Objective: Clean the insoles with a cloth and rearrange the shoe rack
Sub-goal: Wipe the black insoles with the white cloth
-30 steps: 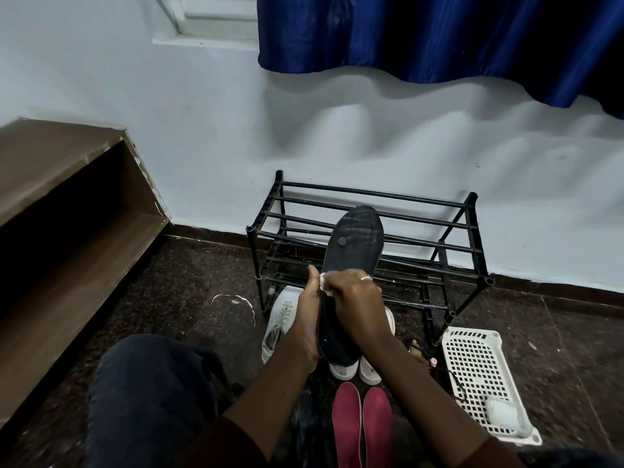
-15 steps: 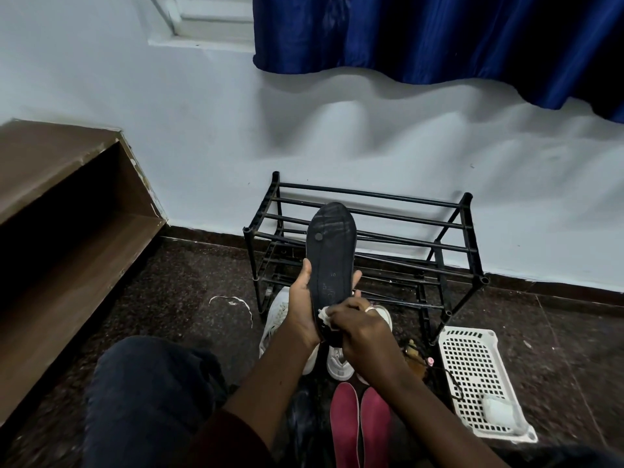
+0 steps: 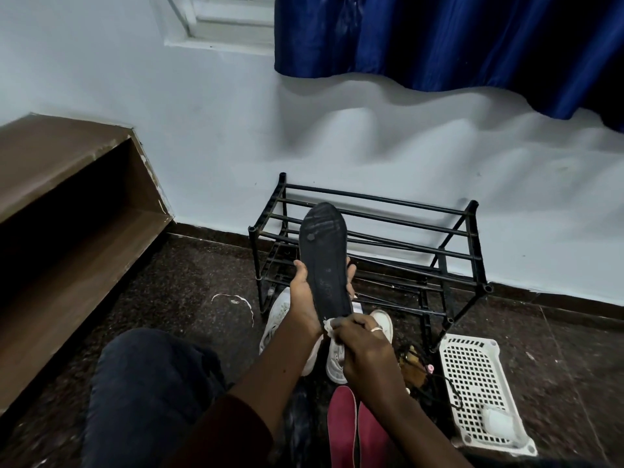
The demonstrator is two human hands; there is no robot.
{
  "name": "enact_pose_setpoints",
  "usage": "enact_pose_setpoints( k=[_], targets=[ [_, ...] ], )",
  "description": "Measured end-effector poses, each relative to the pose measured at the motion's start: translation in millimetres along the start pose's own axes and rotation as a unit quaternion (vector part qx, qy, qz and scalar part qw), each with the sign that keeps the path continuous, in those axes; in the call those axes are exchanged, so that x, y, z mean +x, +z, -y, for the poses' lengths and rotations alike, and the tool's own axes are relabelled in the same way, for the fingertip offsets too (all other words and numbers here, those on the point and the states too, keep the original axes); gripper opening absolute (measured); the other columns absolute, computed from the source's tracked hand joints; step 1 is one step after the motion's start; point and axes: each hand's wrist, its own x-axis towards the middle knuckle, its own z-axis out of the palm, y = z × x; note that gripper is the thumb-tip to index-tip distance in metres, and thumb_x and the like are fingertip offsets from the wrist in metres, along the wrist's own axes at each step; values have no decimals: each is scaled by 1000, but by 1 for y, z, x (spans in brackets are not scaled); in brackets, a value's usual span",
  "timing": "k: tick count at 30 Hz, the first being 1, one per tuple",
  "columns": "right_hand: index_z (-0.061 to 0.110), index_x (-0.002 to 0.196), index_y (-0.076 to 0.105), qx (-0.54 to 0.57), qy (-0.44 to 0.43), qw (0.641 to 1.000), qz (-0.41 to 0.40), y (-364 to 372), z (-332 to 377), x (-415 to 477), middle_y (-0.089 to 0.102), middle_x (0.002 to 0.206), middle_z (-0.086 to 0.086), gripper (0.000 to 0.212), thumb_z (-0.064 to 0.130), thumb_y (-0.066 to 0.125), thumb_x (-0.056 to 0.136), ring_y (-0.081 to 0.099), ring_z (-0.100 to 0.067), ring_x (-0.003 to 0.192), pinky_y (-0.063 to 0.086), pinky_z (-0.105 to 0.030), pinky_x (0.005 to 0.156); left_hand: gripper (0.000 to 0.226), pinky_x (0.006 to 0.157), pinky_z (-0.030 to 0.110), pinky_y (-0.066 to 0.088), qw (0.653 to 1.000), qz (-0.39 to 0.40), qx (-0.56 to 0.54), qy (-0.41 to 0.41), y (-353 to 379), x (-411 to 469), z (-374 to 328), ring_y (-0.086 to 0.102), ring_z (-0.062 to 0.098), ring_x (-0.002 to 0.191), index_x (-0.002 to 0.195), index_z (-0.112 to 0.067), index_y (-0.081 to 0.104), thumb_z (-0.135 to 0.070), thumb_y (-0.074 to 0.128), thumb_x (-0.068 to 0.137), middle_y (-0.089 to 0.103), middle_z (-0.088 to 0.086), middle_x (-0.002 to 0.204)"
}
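A black insole point(image 3: 325, 256) stands upright in front of the black shoe rack point(image 3: 398, 238), toe end up. My left hand point(image 3: 304, 298) grips it from behind, thumb on its left edge and fingertips showing at its right edge. My right hand point(image 3: 359, 342) pinches a small white cloth point(image 3: 329, 324) against the insole's lower heel end. Two red insoles point(image 3: 358, 430) lie on the floor under my right forearm. A pair of white sneakers point(image 3: 280, 319) sits on the floor behind my hands, partly hidden.
A white perforated plastic tray point(image 3: 472, 366) with a white pad in it lies on the floor at the right. A brown wooden step unit point(image 3: 67, 231) fills the left side. My dark-trousered knee point(image 3: 145, 393) is at bottom left. Brown laces lie beside the tray.
My right hand with the cloth has slid down the insole from its middle to the heel end. The insole's top has come into full view.
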Motion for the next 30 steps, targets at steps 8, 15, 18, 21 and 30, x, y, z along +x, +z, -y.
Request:
enact_pose_setpoints(
  k=[8,15,18,21,30],
  targets=[
    [11,70,61,-74,146,986,-11,10,-7,10,56,63,-4,28,-14,62,57,53,-25,64,39,-28,54,82,66,30,56,1000,-20,-3,1,3,-2,4,68,27,92,130,-7,53,-71,22,89,62,12,119],
    [14,73,64,25,142,989,-14,8,4,1,65,71,-4,29,-13,60,65,60,-18,69,42,-22,64,85,75,35,57,1000,-9,6,2,3,-5,3,66,27,98,138,-6,46,-72,25,88,58,12,126],
    [13,74,65,5,141,990,2,7,0,3,66,73,-3,28,-13,65,64,60,-20,71,40,-20,64,81,79,39,55,1000,-3,28,7,3,-7,1,68,26,98,131,-9,52,-71,22,89,61,10,122],
    [8,66,59,-53,150,987,19,5,-2,6,56,61,-6,26,-17,64,59,53,-23,61,32,-27,54,82,86,42,52,998,5,65,2,3,-9,-1,65,27,104,131,-11,53,-72,17,89,58,9,129],
    [6,72,63,-43,209,977,-24,4,-16,36,62,63,-12,15,-8,58,76,56,-28,61,38,-35,56,83,103,50,39,997,8,83,-10,7,-7,2,55,36,115,126,-6,57,-70,20,89,53,19,133]
  ],
)
